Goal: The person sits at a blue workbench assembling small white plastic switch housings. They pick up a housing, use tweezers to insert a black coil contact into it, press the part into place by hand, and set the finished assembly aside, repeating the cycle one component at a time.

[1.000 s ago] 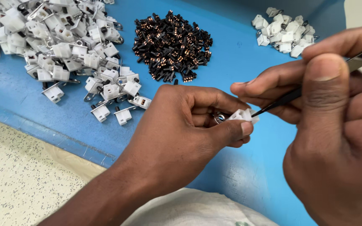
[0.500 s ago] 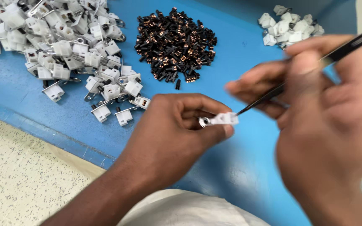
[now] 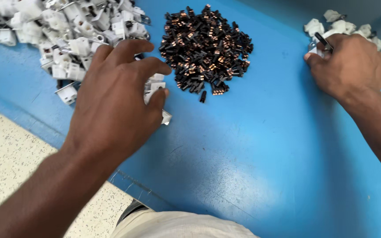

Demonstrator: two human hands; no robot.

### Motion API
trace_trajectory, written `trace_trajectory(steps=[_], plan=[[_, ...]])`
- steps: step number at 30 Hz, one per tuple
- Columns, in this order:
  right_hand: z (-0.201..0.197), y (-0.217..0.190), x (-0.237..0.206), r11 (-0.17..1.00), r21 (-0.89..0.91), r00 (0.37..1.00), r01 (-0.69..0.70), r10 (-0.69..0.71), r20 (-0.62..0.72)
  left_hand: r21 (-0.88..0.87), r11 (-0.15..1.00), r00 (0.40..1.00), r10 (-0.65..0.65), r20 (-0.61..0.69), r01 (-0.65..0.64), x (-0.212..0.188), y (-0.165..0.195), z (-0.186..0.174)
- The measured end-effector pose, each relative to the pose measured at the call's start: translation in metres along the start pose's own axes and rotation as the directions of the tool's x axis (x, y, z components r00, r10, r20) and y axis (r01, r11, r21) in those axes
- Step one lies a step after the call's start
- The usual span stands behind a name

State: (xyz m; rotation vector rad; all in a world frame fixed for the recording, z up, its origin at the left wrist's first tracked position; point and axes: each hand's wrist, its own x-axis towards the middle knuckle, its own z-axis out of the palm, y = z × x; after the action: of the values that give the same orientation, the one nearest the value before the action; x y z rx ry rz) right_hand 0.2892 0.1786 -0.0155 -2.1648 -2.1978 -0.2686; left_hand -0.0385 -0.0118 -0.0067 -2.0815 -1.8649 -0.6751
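My left hand [image 3: 111, 101] lies palm down with fingers spread on the near edge of a big heap of white plastic housings [image 3: 36, 26] with metal clips. Its thumb touches loose white housings [image 3: 156, 84] at the heap's right edge. My right hand [image 3: 353, 66] is at the far right, closed around a thin black tool [image 3: 325, 42] whose end sticks out past the knuckles. It rests against a small pile of white pieces [image 3: 336, 24]. Whether it also holds a white piece is hidden.
A mound of small black parts with copper contacts [image 3: 206, 44] sits between the two hands on the blue tray [image 3: 252, 145]. The tray's near-left rim borders a speckled pale surface [image 3: 5, 163]. Light clothing [image 3: 181, 224] shows at the bottom edge.
The hands have parted. My left hand let go of the white housing and moved left onto the big heap. My right hand went right with the black tool to the small pile.
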Motion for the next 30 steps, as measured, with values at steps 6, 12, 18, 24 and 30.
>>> trace_trajectory(steps=[6,12,18,24,30], plan=[[-0.045,-0.018,-0.095,0.802,0.589,0.995,0.096,-0.077,-0.058,-0.590,0.353,0.678,-0.226,0.699,0.726,0.004,0.063,-0.006],[-0.070,-0.049,-0.213,0.557,0.811,0.945,0.179,-0.328,0.017,-0.304,-0.420,0.403,0.172,0.899,0.855,-0.026,0.087,-0.013],[-0.074,-0.083,-0.181,0.596,0.797,0.927,-0.097,-0.237,0.290,-0.433,-0.430,0.497,0.042,0.867,0.792,-0.050,0.053,-0.020],[-0.049,-0.122,-0.122,0.662,0.443,0.767,0.604,-0.635,-0.097,-0.391,-0.166,0.362,-0.180,0.915,0.905,-0.069,0.044,-0.034],[-0.037,-0.117,-0.087,0.607,0.286,0.634,0.741,-0.773,-0.003,-0.638,-0.268,0.631,-0.121,0.766,0.722,-0.067,0.056,-0.034]])
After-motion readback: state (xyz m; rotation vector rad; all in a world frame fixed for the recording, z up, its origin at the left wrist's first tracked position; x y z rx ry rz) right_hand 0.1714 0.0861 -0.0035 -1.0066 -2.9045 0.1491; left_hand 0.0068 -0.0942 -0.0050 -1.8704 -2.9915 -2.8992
